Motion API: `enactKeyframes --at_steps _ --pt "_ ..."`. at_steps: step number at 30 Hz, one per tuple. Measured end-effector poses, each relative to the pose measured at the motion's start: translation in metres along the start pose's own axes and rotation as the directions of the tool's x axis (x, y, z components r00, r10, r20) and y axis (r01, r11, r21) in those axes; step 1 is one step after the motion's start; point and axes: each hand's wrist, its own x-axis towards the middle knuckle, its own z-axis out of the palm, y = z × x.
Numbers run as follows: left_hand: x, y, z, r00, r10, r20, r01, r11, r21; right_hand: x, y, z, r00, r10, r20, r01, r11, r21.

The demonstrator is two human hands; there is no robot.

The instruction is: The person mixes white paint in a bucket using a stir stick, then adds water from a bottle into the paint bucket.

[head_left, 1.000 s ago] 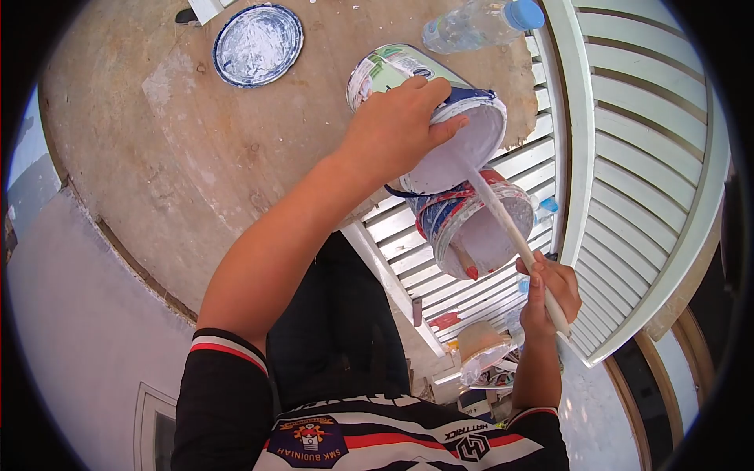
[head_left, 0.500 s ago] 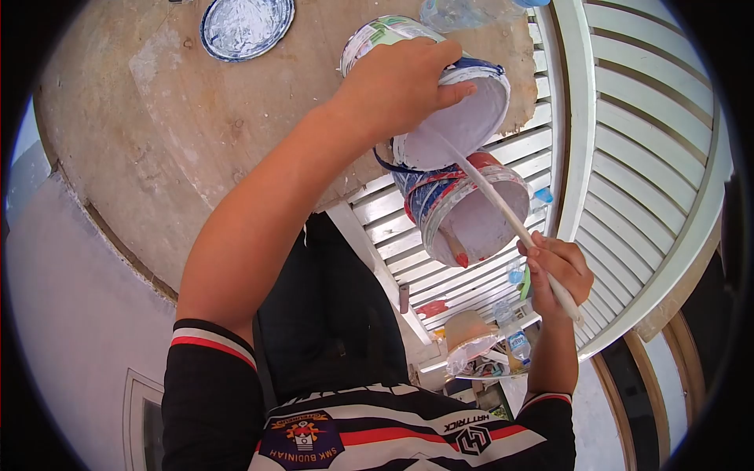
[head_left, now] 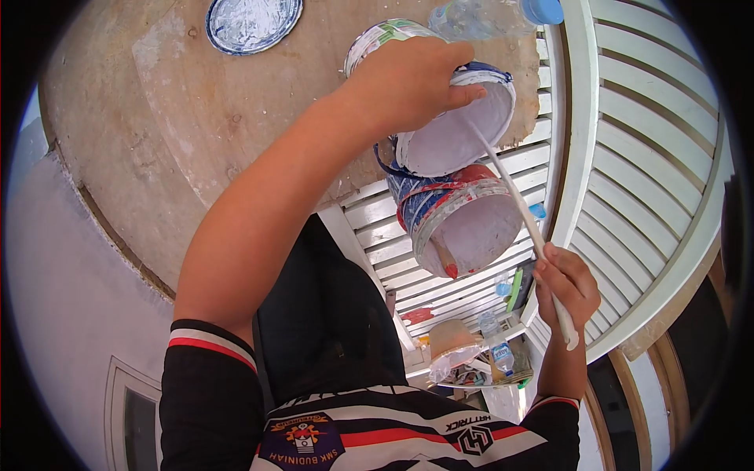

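My left hand [head_left: 420, 82] is closed over the rim of a white paint bucket [head_left: 393, 33]. That bucket lies tilted on its side, its mouth facing right and its inside coated with pale paint. In my right hand [head_left: 567, 286] is a long, pale, paint-smeared stick [head_left: 514, 192], whose far end reaches into the tilted bucket. Just below that mouth hangs or stands a blue and red paint-stained bucket [head_left: 420, 200]; its support is hidden. A red-tipped paintbrush [head_left: 445, 257] rests inside the lower bucket, which has pale paint on its walls.
A paint-covered lid [head_left: 253, 23] lies on the wooden board [head_left: 188, 110]. At the board's far edge lies a blue-capped plastic bottle [head_left: 483, 17]. White slatted railing [head_left: 656, 125] curves along the right. Farther below, a plastic-wrapped tub [head_left: 454, 341] stands beside a water bottle [head_left: 501, 357].
The stick has swung steeper, and my right hand has shifted slightly down with it. More of the capped bottle shows as the view moves. My left hand keeps its grip on the bucket.
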Motion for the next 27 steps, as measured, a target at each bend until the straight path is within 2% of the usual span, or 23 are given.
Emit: enactKeyframes --at_steps 2,5,8,9,12,13,16,17,20,21,24,25,27 --pt "0.001 0.0 0.0 1.0 -0.005 0.015 0.005 1.0 -0.026 0.006 -0.002 -0.003 0.994 0.075 0.079 -0.087 0.982 0.166" --pt "0.0 -0.003 0.001 1.0 0.005 -0.018 -0.006 1.0 -0.023 -0.001 0.006 -0.003 0.995 0.079 -0.06 -0.079 0.997 0.015" --pt "0.001 -0.008 0.003 1.0 0.003 -0.024 -0.004 0.999 -0.042 0.003 0.0 0.001 1.0 0.001 0.031 -0.001 1.0 0.008" --pt "0.001 -0.007 0.003 1.0 0.007 -0.023 -0.008 0.999 -0.036 0.005 0.001 0.0 0.996 0.015 0.087 -0.027 0.989 0.145" --pt "0.001 -0.004 0.002 0.999 0.03 -0.024 -0.031 0.999 -0.017 0.002 0.003 -0.008 0.993 0.109 -0.04 -0.104 0.989 0.106" --pt "0.002 -0.005 0.002 0.999 0.036 -0.028 -0.036 0.999 -0.01 0.002 0.002 -0.007 0.997 0.063 -0.052 -0.066 0.996 -0.055" --pt "0.004 -0.004 0.0 0.999 0.033 -0.005 -0.033 0.999 0.001 0.007 -0.001 0.002 0.998 0.058 0.027 -0.06 0.994 0.087" --pt "0.004 -0.003 0.001 1.0 0.029 0.01 -0.029 1.0 0.0 0.006 0.001 0.002 0.993 0.109 0.043 -0.115 0.976 0.183" --pt "0.004 -0.004 0.004 0.999 0.049 -0.023 -0.049 0.999 0.0 0.005 0.006 0.012 0.996 0.009 -0.091 -0.013 0.999 -0.045" --pt "0.005 -0.004 0.003 0.999 0.045 -0.011 -0.045 0.999 -0.002 0.006 0.004 0.016 0.997 -0.021 -0.07 0.018 0.999 -0.047" --pt "0.006 -0.004 -0.001 0.999 0.04 0.016 -0.04 0.999 -0.003 0.014 -0.001 0.016 0.991 0.12 0.055 -0.126 0.983 0.131" --pt "0.006 -0.004 -0.001 0.999 0.044 0.015 -0.044 0.999 -0.002 0.009 0.002 0.018 0.988 0.151 -0.026 -0.147 0.98 0.132" --pt "0.005 -0.005 0.0 0.998 0.06 0.004 -0.06 0.998 0.002 0.008 0.006 0.022 0.993 0.084 -0.08 -0.082 0.996 0.033"
